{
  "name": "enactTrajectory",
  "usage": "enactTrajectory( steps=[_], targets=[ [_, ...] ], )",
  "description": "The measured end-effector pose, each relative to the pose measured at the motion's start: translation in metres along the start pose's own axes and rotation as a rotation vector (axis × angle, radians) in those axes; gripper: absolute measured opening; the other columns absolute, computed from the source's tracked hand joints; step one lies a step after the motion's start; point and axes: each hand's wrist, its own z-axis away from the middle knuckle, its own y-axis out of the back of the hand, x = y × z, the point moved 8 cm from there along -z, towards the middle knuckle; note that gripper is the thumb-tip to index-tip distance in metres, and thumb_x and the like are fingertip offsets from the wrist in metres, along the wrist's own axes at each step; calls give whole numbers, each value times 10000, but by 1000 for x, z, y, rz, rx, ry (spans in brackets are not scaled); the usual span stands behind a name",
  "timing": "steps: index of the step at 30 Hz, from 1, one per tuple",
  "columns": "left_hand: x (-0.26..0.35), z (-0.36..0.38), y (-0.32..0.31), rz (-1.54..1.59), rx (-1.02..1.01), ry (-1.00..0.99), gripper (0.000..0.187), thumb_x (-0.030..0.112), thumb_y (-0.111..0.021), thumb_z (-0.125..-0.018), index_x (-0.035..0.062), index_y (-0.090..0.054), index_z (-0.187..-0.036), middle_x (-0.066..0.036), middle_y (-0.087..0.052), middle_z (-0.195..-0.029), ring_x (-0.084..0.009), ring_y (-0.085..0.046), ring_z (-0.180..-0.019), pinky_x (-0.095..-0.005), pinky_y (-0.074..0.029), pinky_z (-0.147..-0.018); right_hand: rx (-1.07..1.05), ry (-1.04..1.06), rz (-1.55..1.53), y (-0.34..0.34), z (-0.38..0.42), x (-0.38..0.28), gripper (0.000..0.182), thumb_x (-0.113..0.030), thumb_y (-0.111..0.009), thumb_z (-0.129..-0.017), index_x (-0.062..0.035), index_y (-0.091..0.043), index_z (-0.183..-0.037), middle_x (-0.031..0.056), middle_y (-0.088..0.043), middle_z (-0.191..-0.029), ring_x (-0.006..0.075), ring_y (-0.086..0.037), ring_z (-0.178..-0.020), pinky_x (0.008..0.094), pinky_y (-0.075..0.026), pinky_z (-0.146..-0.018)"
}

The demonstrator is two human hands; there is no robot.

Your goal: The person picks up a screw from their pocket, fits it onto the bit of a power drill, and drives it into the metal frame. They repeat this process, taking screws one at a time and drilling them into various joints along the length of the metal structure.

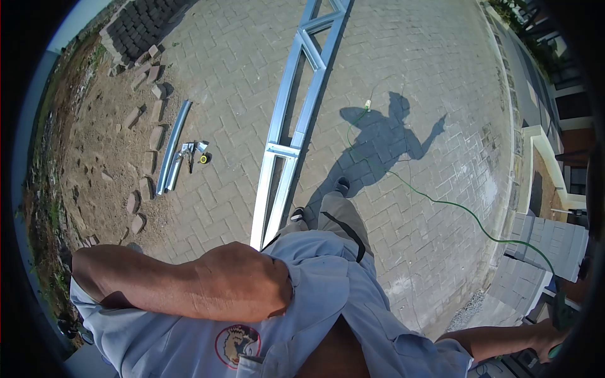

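Wears a pale blue shirt with a round badge on the chest, and grey trousers. Rests the left hand across the shirt front, touching cloth, fingers curled out of sight; cannot tell whether open or closed, or holding anything. Stretches the right hand out low to the side, near the dark rim of the view, closed around a green cord. Stands in dark shoes on herringbone paving, just beside a long metal frame.

Shows that frame lying on the paving, running from behind the left arm to the top edge, with two shiny rails and, farther along, slanted struts. Includes grey block piles at the right. Casts a shadow right of the frame, with the cord leading over to a pale connector.

Shows, left of the frame and apart, metal channels, with hand tools and a yellow tape measure close by. Reveals loose blocks edging bare earth beyond, then a dark paver stack farthest off.
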Motion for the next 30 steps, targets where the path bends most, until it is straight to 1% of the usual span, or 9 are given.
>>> enactTrajectory(
  steps=[2, 5, 6, 9, 10, 13, 16, 19, 30],
  targets=[
    [-38, -19, 36, 160, 78, 22, 66, 46, -686, -788, -16, -679, -809, -155, -698, -824, -320, -730, -746, -392, -607, -618, -30, -44, -19, -27, 22, 4, 430, -152, -865, -816, 31, -681, -1159, 162, -730, -1118, 270, -717, -1006, 400, -612, -870],
    [-96, -50, 75, 568, 229, -79, 62, 31, -688, -811, -18, -654, -825, -165, -679, -820, -344, -716, -800, -414, -583, -668, -105, -147, -75, -83, 68, 22, 464, -152, -842, -845, 43, -649, -1219, 184, -719, -1140, 288, -714, -1028, 411, -606, -895],
    [-113, -64, 79, 682, 223, -99, 95, 14, -677, -839, 6, -587, -812, -134, -604, -798, -360, -665, -769, -439, -529, -671, -139, -184, -98, -107, 83, 28, 476, -152, -835, -854, 47, -638, -1239, 191, -715, -1148, 293, -713, -1035, 415, -604, -904],
    [-147, -111, 82, 778, 39, -119, 112, 19, -678, -847, -3, -575, -808, -137, -609, -805, -354, -663, -778, -438, -515, -671, -255, -320, -167, -188, 132, 46, 510, -151, -813, -883, 59, -606, -1300, 213, -704, -1170, 311, -711, -1058, 426, -598, -929],
    [-155, -127, 88, 819, -47, -81, 71, 17, -687, -832, -28, -632, -838, -182, -661, -842, -371, -681, -784, -433, -523, -694, -290, -356, -187, -213, 147, 51, 522, -151, -805, -893, 63, -595, -1320, 220, -700, -1178, 317, -710, -1065, 430, -596, -937],
    [-176, -157, 119, 743, 27, -87, 66, 12, -671, -832, -40, -643, -862, -191, -669, -847, -371, -687, -804, -443, -529, -713, -444, -431, -276, -284, 192, 66, 550, -152, -786, -917, 77, -565, -1365, 246, -687, -1196, 341, -709, -1075, 441, -595, -943],
    [-195, -178, 142, 724, -104, -32, 97, 25, -666, -836, -36, -673, -911, -191, -696, -903, -378, -698, -880, -445, -556, -785, -565, -466, -335, -355, 239, 57, 549, -164, -770, -933, 88, -553, -1370, 268, -673, -1197, 372, -710, -1055, 449, -601, -913],
    [-224, -193, 175, 672, -149, -28, 140, 36, -668, -840, -29, -683, -964, -189, -704, -942, -373, -698, -919, -435, -561, -828, -658, -539, -429, -422, 284, 35, 538, -167, -771, -931, 77, -568, -1365, 227, -688, -1162, 314, -718, -978, 397, -603, -879],
    [-395, -220, 274, 710, -9, -39, 217, 26, -647, -860, -70, -671, -1054, -191, -686, -1117, -372, -680, -1042, -420, -561, -904, -833, -674, -507, -653, 407, -41, 582, -234, -774, -935, 28, -555, -1406, 203, -668, -1187, 302, -720, -967, 378, -591, -846]
  ],
)
